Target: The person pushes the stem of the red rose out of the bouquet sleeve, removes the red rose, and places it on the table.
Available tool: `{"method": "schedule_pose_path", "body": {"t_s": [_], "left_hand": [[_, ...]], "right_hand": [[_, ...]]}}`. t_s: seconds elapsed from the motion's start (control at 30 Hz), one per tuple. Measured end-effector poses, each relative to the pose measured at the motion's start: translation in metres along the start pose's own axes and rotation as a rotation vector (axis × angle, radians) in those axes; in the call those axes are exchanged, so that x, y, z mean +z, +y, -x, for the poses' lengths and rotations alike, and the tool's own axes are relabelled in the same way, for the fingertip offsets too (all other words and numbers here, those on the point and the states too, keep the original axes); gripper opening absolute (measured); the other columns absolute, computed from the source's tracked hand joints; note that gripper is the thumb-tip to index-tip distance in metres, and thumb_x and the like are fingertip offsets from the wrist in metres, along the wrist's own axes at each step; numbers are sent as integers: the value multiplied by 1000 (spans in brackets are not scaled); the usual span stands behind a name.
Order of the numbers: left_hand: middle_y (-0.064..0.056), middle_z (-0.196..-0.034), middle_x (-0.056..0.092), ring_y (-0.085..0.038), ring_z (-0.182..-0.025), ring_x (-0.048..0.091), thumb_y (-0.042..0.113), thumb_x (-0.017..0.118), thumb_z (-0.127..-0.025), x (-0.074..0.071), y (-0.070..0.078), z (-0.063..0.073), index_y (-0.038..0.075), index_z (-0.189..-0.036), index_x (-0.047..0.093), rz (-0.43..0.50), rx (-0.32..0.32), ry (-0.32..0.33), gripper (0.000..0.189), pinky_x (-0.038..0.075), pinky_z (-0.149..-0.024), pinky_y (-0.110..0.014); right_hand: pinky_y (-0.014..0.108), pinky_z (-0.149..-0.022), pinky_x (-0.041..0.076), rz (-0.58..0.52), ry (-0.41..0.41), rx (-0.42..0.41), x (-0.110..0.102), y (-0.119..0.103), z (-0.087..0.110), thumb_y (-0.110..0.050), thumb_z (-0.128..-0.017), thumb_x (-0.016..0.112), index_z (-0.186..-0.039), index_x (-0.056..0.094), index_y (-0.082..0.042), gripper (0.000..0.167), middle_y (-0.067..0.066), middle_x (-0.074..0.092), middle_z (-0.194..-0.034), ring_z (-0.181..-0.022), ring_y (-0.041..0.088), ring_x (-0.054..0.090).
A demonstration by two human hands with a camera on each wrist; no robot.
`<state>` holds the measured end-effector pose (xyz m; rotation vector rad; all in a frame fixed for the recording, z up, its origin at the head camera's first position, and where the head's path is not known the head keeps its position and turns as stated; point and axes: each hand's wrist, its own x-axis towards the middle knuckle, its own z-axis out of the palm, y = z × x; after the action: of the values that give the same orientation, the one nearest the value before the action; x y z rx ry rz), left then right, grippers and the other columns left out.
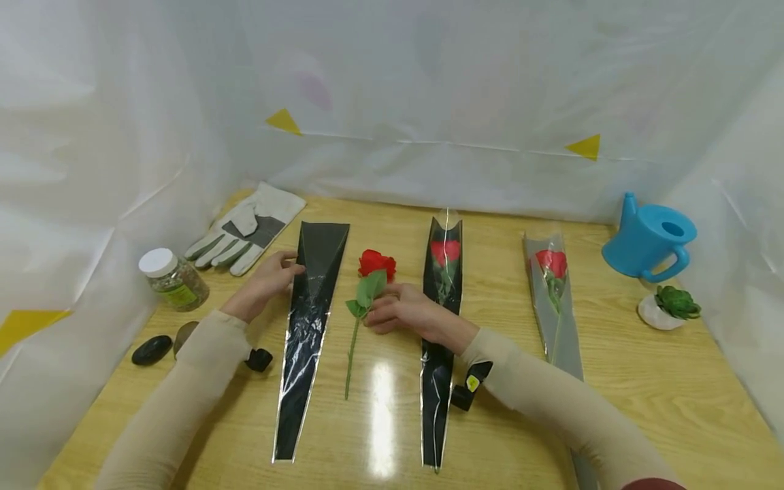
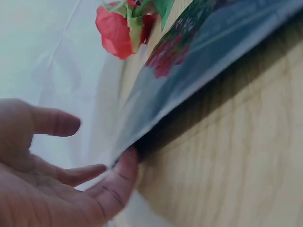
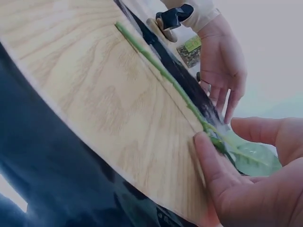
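An unfilled black flower sleeve (image 1: pixel 312 292) with a shiny front lies flat on the table, wide end away from me. My left hand (image 1: pixel 269 282) is at its left edge; in the left wrist view a fingertip (image 2: pixel 125 165) touches the raised edge while the thumb stands apart. To the right of that sleeve lies a loose red rose (image 1: pixel 376 263) with green leaves and a long stem (image 3: pixel 161 71). My right hand (image 1: pixel 407 313) is beside its leaves, a fingertip right at the stem and the thumb spread away from it.
Right of the loose rose lies a rose in a black sleeve (image 1: pixel 437 367), under my right wrist. Farther right is one in a grey sleeve (image 1: pixel 566 340), then a blue watering can (image 1: pixel 649 238) and potted succulent (image 1: pixel 667 307). Gloves (image 1: pixel 248 228), a jar (image 1: pixel 174 279) and stones (image 1: pixel 152 350) are left.
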<state>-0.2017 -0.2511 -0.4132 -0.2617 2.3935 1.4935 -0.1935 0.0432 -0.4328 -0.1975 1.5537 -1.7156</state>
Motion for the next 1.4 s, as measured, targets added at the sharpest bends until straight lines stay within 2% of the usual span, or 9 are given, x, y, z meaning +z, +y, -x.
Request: {"method": "schedule_pose_path", "body": {"t_s": [0.2, 0.33, 0.47, 0.53, 0.6, 0.73, 0.93, 1.13, 1.4], "left_hand": [[-36, -144, 34, -47, -131, 36, 26, 47, -105, -3, 14, 19, -8, -150, 26, -390, 113, 0, 60, 36, -101, -57], [-36, -140, 32, -46, -115, 48, 21, 51, -104, 7, 30, 37, -10, -143, 37, -576, 337, 116, 53, 45, -86, -56], [-27, -134, 41, -34, -101, 55, 16, 57, -101, 36, 54, 59, -6, -138, 47, -612, 647, 164, 44, 49, -79, -46], [-21, -133, 45, -29, -102, 56, 15, 60, -100, 51, 66, 69, -2, -139, 48, -535, 731, 74, 44, 50, -81, -43], [-14, -133, 48, -24, -107, 56, 16, 60, -100, 65, 75, 78, 3, -141, 47, -451, 747, -47, 44, 50, -84, -41], [-7, -140, 47, -23, -119, 53, 18, 60, -101, 86, 82, 88, 9, -146, 41, -249, 636, -282, 50, 48, -92, -43], [-12, -153, 29, -32, -134, 39, 21, 59, -100, 122, 74, 101, 12, -153, 27, 182, 270, -534, 63, 43, -100, -47], [-20, -158, -1, -45, -140, 20, 10, 58, -95, 155, 65, 114, 8, -155, 12, 546, -52, -561, 76, 43, -92, -64], [-22, -156, -1, -44, -142, 14, 8, 58, -93, 175, 57, 116, 7, -154, 6, 633, -124, -533, 80, 42, -88, -68]], "right_hand": [[45, -86, 52, 103, 23, -43, -11, -7, 19, 0, -93, 66, -146, 36, 3, 61, 23, 54, -134, -106, 35, 65], [49, -83, 53, 186, 89, -142, -20, -16, 28, 0, -93, 66, -143, 43, 0, 55, 25, 55, -132, -99, 33, 67], [54, -84, 51, 251, 152, -237, -27, -29, 35, -2, -93, 65, -140, 48, -2, 50, 24, 55, -132, -98, 31, 67], [53, -84, 52, 273, 196, -271, -31, -35, 39, -3, -93, 66, -138, 50, -4, 47, 24, 56, -131, -98, 31, 66], [50, -83, 52, 287, 246, -305, -35, -41, 42, -3, -92, 67, -137, 51, -3, 47, 25, 55, -131, -100, 31, 65], [45, -88, 49, 399, 407, -357, -48, -50, 47, -7, -91, 71, -136, 51, -3, 50, 23, 54, -131, -109, 32, 56], [53, -100, 37, 517, 653, -324, -68, -48, 48, -16, -87, 78, -146, 38, -5, 72, 22, 36, -143, -129, 38, 35], [51, -107, 32, 591, 765, -185, -79, -32, 42, -23, -85, 80, -155, 18, -8, 95, 24, 16, -149, -136, 38, 27], [48, -107, 32, 610, 755, -98, -76, -14, 35, -8, -84, 79, -154, 12, -1, 97, 33, 21, -142, -127, 43, 35]]}}
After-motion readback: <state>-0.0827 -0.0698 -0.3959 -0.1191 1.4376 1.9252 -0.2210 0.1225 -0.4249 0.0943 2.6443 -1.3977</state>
